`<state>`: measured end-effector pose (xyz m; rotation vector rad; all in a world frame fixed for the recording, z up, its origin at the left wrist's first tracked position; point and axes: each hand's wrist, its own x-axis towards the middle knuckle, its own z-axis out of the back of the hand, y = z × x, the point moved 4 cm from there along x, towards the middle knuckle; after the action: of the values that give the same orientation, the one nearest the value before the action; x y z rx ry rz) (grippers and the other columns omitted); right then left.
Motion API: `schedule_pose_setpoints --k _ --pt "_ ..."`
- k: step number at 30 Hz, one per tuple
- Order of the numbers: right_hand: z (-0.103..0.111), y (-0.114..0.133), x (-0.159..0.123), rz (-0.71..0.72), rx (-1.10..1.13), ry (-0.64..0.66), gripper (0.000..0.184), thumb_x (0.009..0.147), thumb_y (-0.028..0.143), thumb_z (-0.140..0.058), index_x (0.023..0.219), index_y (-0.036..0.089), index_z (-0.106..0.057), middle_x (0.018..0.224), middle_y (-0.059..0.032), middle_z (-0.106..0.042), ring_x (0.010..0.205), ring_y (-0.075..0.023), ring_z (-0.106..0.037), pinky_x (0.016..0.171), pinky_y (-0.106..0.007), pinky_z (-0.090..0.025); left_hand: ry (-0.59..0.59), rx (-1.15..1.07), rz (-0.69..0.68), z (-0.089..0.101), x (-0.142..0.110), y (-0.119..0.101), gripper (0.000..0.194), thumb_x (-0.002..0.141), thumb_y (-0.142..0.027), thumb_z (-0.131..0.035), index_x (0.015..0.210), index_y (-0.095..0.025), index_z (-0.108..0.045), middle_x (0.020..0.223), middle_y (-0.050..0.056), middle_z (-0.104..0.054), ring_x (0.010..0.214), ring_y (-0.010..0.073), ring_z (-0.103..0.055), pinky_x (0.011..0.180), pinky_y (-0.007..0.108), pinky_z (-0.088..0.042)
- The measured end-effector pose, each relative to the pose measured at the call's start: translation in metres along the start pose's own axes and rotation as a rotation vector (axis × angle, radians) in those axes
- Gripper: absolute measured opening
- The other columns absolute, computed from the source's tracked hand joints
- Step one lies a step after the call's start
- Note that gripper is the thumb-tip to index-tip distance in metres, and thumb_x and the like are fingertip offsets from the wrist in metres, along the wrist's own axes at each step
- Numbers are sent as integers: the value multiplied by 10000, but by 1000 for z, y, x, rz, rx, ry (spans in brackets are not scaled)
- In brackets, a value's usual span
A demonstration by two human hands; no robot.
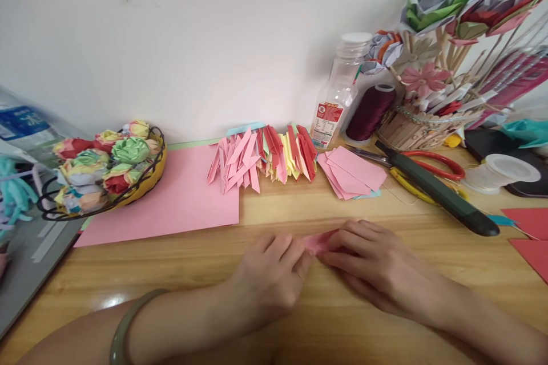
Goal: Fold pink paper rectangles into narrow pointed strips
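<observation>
A small piece of pink paper (317,242) lies between my two hands, low over the wooden table. My left hand (270,274) is closed on its left end, fingers curled and a little blurred. On the paper's right end, the fingers of my right hand (373,259) are pressed together. Much of the paper is covered by the fingers, so its folds cannot be made out. Just beyond the right hand lies a loose stack of pink paper pieces (353,171). Folded pink paper strips (237,159) and red and yellow folded pieces (286,151) stand in a row behind.
At the left, a basket of paper flowers (107,165) overlaps a large pink sheet (192,194). A utility knife (445,194) rests across red-handled scissors (443,164). Behind are a clear bottle (338,91), a dark thread spool (371,113) and a stick-sided holder (411,128). Red paper (528,254) lies at right.
</observation>
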<state>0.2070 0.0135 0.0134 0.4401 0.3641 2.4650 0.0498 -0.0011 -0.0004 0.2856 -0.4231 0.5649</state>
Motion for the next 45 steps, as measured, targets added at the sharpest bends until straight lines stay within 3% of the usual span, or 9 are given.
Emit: schedule_pose_setpoints --k 5,11,14,18,23,27,34,40,45 --pt "-1 10 0 -17 -95 -3 282 850 159 -444 1074 145 -614 914 -107 -632 869 -222 -579 743 -373 -488 46 -7 4 3 3 4 94 878 -137 -495 924 -107 -572 789 41 -560 716 173 -504 614 313 -395" --pt "-2 14 -1 -140 76 20 295 894 164 -404 1115 198 -597 992 -77 -625 838 -157 -617 725 -276 -521 89 -86 27 -1 4 2 182 925 -124 -402 1006 -89 -561 863 59 -587 751 176 -533 624 314 -448" --pt "3 8 -3 -187 83 -76 278 912 179 -404 1108 220 -597 939 -51 -639 796 -141 -623 691 -255 -519 63 -136 57 -4 4 4 173 936 -140 -404 952 -116 -574 877 44 -596 753 162 -536 641 305 -464" --pt "3 -5 -6 -337 -19 -191 239 891 243 -466 1095 189 -577 901 -65 -638 780 -174 -623 638 -292 -517 45 -193 16 -1 6 6 186 926 -138 -422 1014 -95 -579 932 51 -623 783 164 -537 658 308 -475" --pt "-13 -6 -7 -485 82 -129 304 834 183 -508 1137 188 -522 820 -25 -658 695 -150 -632 548 -241 -492 0 -329 87 7 14 11 209 881 -216 -474 931 -89 -634 865 76 -640 772 193 -524 659 337 -487" --pt "-14 4 -2 -376 40 -160 277 796 196 -546 1071 165 -518 889 -62 -628 764 -182 -614 602 -287 -495 -27 -307 138 8 17 9 339 859 -407 -533 823 -92 -654 748 72 -616 717 200 -502 603 334 -479" --pt "-8 11 7 -198 -40 -129 125 824 159 -483 888 190 -586 810 -46 -579 744 -196 -538 638 -342 -455 -23 -164 180 10 21 16 165 862 -178 -503 785 -115 -634 680 50 -590 687 188 -491 573 291 -443" --pt "-11 7 6 -258 -208 -149 89 796 170 -479 839 153 -555 816 -83 -557 749 -237 -533 620 -385 -464 -9 -275 203 10 19 7 384 759 -502 -583 758 -118 -567 721 67 -569 691 214 -487 540 325 -437" --pt "-14 4 3 -310 -83 -158 53 841 148 -445 816 179 -481 788 -53 -527 692 -186 -524 566 -309 -451 107 -278 286 -1 19 12 128 792 -266 -552 815 -141 -562 773 48 -581 746 212 -511 577 325 -457"
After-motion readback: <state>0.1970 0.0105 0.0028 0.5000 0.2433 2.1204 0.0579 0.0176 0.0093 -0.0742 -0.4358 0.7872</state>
